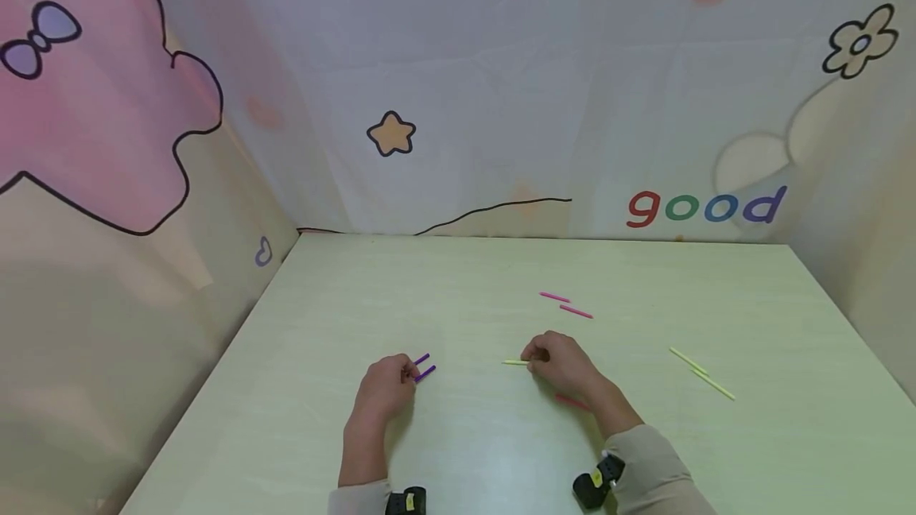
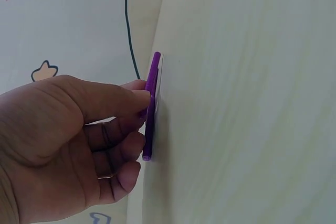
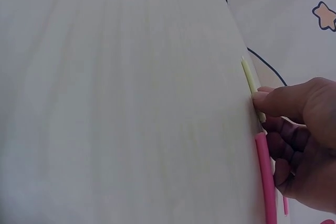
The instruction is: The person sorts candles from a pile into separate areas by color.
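In the head view, we judge a slack pinch could let the purple sticks (image 1: 426,373) in the left hand (image 1: 386,388) roll; they slant away rightward, while the yellow stick (image 1: 513,362) in the right hand (image 1: 565,364) points left over the table (image 1: 472,443); in the left wrist view, we see thumb and finger pinching purple; in the right wrist view, yellow is pinched, lower fingers liable to nudge the pink stick (image 3: 266,179) alongside.

Purple sticks (image 1: 425,373); pale yellow sticks (image 1: 713,385); pink sticks (image 1: 576,311); pale, wood-grained desk (image 1: 429,284); whitish backdrop (image 1: 458,38) with black-outlined orange star (image 1: 391,134), pink shape (image 1: 107,118) and cream flower (image 1: 878,21), plus lettering (image 1: 708,209) in red, green, blue, violet; beige sleeves (image 1: 654,471); black cameras (image 1: 590,491).
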Demonstrator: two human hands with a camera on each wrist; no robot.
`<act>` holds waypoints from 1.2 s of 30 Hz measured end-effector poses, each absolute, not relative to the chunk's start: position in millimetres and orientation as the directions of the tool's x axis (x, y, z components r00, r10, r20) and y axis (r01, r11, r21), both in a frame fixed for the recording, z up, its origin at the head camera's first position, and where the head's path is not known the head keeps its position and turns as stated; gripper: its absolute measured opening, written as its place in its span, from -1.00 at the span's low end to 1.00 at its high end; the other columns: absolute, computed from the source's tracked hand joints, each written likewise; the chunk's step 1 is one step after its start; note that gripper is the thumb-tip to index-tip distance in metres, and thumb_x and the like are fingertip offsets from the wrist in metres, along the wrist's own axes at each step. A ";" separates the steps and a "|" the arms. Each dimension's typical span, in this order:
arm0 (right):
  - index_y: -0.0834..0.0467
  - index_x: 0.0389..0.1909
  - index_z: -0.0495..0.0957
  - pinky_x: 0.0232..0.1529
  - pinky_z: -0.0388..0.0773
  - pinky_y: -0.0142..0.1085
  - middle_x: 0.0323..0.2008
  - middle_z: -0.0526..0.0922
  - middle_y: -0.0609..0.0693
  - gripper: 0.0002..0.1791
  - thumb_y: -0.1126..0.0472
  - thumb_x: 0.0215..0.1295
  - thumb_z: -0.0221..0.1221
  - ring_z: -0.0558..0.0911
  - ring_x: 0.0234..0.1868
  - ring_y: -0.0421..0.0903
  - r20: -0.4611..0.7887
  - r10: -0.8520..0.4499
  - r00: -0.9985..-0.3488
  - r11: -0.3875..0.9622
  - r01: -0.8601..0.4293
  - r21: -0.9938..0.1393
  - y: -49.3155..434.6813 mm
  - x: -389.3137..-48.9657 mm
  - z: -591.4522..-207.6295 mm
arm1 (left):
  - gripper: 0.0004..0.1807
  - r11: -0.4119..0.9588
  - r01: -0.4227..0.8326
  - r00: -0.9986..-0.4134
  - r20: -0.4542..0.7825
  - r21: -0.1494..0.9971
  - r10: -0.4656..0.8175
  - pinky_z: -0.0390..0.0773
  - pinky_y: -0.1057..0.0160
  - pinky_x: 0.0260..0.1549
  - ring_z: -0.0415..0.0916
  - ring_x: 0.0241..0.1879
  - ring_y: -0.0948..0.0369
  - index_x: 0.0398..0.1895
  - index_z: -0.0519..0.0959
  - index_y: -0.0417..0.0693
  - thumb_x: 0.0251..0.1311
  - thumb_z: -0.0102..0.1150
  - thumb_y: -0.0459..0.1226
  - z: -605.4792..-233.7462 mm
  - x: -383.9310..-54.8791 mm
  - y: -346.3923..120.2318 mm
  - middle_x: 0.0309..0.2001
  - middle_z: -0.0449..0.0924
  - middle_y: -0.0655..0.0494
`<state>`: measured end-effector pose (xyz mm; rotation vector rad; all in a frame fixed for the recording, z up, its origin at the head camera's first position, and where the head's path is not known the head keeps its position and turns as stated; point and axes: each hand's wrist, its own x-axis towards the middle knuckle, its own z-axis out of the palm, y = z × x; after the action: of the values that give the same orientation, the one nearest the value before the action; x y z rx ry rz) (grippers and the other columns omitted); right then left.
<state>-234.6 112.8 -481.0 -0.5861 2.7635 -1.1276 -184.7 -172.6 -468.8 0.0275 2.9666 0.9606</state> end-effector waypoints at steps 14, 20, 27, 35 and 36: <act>0.18 -0.39 0.60 -0.27 0.41 -0.23 -0.45 0.48 -0.09 -0.87 0.43 0.04 0.27 0.44 -0.38 -0.16 0.063 -0.348 -0.935 0.648 -0.289 -0.705 108.1 -230.8 -474.9 | -0.87 0.838 -0.053 -0.998 -0.047 0.542 -0.033 0.43 0.15 -0.38 0.38 -0.43 0.16 -0.43 0.57 -0.11 0.01 0.18 -0.50 -462.9 -183.4 -174.2 -0.48 0.48 0.14; 0.19 -0.38 0.59 -0.26 0.41 -0.23 -0.44 0.48 -0.08 -0.87 0.44 0.04 0.26 0.45 -0.38 -0.15 0.064 -0.355 -0.932 0.642 -0.294 -0.709 108.0 -229.5 -473.8 | -0.86 0.847 -0.048 -0.999 -0.040 0.529 -0.032 0.43 0.15 -0.40 0.39 -0.45 0.17 -0.47 0.55 -0.10 -0.03 0.20 -0.50 -463.1 -183.0 -174.2 -0.50 0.48 0.15; 0.20 -0.37 0.60 -0.24 0.42 -0.21 -0.43 0.48 -0.08 -0.86 0.43 0.03 0.29 0.45 -0.36 -0.14 0.059 -0.378 -0.924 0.671 -0.317 -0.671 108.7 -222.8 -476.2 | -0.90 0.839 0.004 -1.000 -0.003 0.544 0.007 0.38 0.20 -0.47 0.35 -0.48 0.19 -0.45 0.55 -0.13 -0.06 0.25 -0.44 -463.7 -176.1 -176.8 -0.52 0.43 0.16; 0.19 -0.36 0.60 -0.23 0.41 -0.21 -0.44 0.48 -0.08 -0.85 0.44 0.02 0.28 0.45 -0.36 -0.13 0.091 -0.396 -0.914 0.662 -0.353 -0.661 108.6 -224.6 -475.7 | -0.86 0.843 0.034 -0.999 0.028 0.537 0.023 0.40 0.17 -0.44 0.37 -0.44 0.15 -0.34 0.58 -0.18 -0.02 0.24 -0.37 -457.1 -168.8 -175.7 -0.45 0.44 0.08; 0.19 -0.36 0.61 -0.25 0.41 -0.22 -0.45 0.47 -0.08 -0.85 0.44 0.02 0.28 0.45 -0.37 -0.14 0.096 -0.403 -0.910 0.661 -0.362 -0.657 109.4 -225.4 -475.9 | -0.85 0.843 0.032 -0.999 0.025 0.537 0.021 0.40 0.17 -0.45 0.37 -0.45 0.16 -0.33 0.58 -0.18 -0.02 0.25 -0.36 -456.6 -168.2 -175.2 -0.45 0.43 0.08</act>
<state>-225.4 109.4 -475.9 -0.6477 2.8102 -1.0916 -168.2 -175.2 -456.6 0.0436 3.0331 0.8849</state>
